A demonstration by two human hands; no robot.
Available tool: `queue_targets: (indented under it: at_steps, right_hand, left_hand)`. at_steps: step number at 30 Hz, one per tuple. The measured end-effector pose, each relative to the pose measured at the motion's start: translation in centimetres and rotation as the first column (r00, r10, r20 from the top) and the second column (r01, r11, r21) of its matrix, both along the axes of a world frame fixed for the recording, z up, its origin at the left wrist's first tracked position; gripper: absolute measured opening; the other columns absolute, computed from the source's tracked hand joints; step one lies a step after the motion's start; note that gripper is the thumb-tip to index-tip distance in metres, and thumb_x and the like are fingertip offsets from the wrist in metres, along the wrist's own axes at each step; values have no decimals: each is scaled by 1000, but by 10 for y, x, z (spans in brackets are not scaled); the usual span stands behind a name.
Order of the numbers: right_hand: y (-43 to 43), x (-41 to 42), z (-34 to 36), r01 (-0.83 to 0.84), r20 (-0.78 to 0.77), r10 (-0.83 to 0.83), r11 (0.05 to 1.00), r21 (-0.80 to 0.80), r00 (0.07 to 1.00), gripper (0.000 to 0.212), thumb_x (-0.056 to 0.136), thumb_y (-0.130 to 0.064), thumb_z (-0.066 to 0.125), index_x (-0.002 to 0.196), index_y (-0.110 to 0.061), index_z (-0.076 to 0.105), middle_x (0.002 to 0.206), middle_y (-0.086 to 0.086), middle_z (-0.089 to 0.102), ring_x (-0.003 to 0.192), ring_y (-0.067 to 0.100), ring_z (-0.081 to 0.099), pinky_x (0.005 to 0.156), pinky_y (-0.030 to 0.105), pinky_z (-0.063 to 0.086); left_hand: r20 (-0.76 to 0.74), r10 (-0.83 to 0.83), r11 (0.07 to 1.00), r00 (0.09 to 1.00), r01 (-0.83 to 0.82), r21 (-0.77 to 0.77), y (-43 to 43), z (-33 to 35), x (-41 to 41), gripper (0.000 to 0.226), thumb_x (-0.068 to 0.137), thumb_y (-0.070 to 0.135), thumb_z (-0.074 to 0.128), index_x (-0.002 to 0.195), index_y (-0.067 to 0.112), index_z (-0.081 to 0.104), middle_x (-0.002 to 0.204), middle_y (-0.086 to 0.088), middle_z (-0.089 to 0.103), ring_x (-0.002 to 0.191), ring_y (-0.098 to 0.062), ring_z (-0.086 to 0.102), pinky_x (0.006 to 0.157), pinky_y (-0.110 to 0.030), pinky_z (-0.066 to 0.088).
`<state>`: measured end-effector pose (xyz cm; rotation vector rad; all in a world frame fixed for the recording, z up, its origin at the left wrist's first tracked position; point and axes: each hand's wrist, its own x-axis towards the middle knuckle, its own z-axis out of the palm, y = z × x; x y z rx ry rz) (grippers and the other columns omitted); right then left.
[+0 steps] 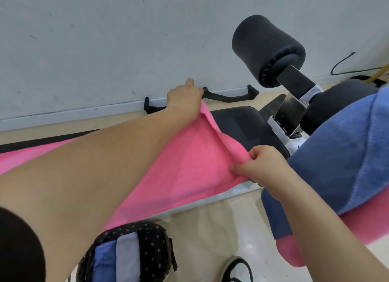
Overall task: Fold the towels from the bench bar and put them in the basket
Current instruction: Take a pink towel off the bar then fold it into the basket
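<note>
A pink towel (189, 168) lies spread along the black bench pad (237, 124). My left hand (184, 97) grips its far corner near the wall. My right hand (259, 166) pinches its near corner at the bench's front edge. A blue towel (336, 159) hangs over the bench bar on the right, with another pink towel (366, 225) beneath it. The dark dotted basket (151, 244) stands on the floor below the bench and holds folded blue and grey towels (117, 258).
A black foam roller (267, 48) on a bench post rises at upper right. A black handle bar (229, 96) lies on the floor by the white wall. My shoe (237, 271) shows on the floor beside the basket. A cable runs along the wall at far right.
</note>
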<state>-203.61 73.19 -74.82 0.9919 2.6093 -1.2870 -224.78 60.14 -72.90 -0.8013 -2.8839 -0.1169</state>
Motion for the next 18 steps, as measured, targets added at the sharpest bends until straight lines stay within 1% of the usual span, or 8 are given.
queue_targets:
  at_steps: [3,6,8,10,11,14,16,18]
  right_hand:
    - [-4,2,-2,56,-105,-56,998,-9,993,32,75,-38,73,68,-15,53,61,4,55,60,24,56,59,41,48]
    - [-3,4,-2,70,-106,-68,997,20,992,28,73,-40,62,66,-17,48,60,2,49,60,25,51,60,42,47]
    - [-4,6,2,59,-97,-44,986,155,994,27,79,-38,62,72,-18,46,69,-4,53,68,23,54,65,39,47]
    - [-10,4,8,57,-160,14,899,434,987,17,83,-39,60,91,-25,57,95,-4,60,91,25,59,78,44,52]
    - [-15,2,10,51,-204,63,860,508,977,22,85,-38,60,104,-27,60,108,-2,60,104,27,58,84,47,52]
    - [-34,-9,10,-50,-139,130,879,474,982,43,92,-32,59,134,-22,55,134,4,52,122,30,51,94,48,48]
    - [-37,-12,4,-92,-21,116,870,485,993,50,93,-29,56,142,-19,50,138,9,49,126,33,47,99,48,44]
    - [-31,-11,3,-53,-4,64,862,505,998,47,95,-27,54,140,-15,51,137,12,48,126,36,44,99,47,42]
  left_hand:
    - [155,-66,988,986,43,147,17,-11,8,24,93,9,52,107,18,69,108,-7,46,90,-34,60,76,-42,49]
    - [258,-146,913,955,29,406,29,-22,16,28,87,3,53,96,20,73,108,-6,61,99,-31,65,85,-39,54]
    - [302,-139,876,943,-25,482,32,-21,17,37,89,3,52,118,16,71,125,-12,61,113,-32,62,97,-38,50]
    - [351,-151,886,924,-31,462,27,-17,20,55,92,5,53,146,15,52,142,-15,48,125,-30,55,105,-35,44]
    - [363,-167,891,917,-17,453,23,-16,23,61,93,5,53,152,17,44,147,-14,43,129,-29,52,107,-34,42]
    - [340,-182,925,923,44,376,10,-21,23,55,92,8,56,146,22,51,145,-9,45,129,-27,53,106,-36,44]
    - [354,-144,941,924,18,338,2,-23,18,49,93,13,60,141,20,57,144,-8,48,128,-27,54,106,-37,46]
    - [375,-113,949,920,-13,316,-3,-23,13,49,94,19,62,142,18,56,147,-8,49,130,-27,55,106,-37,46]
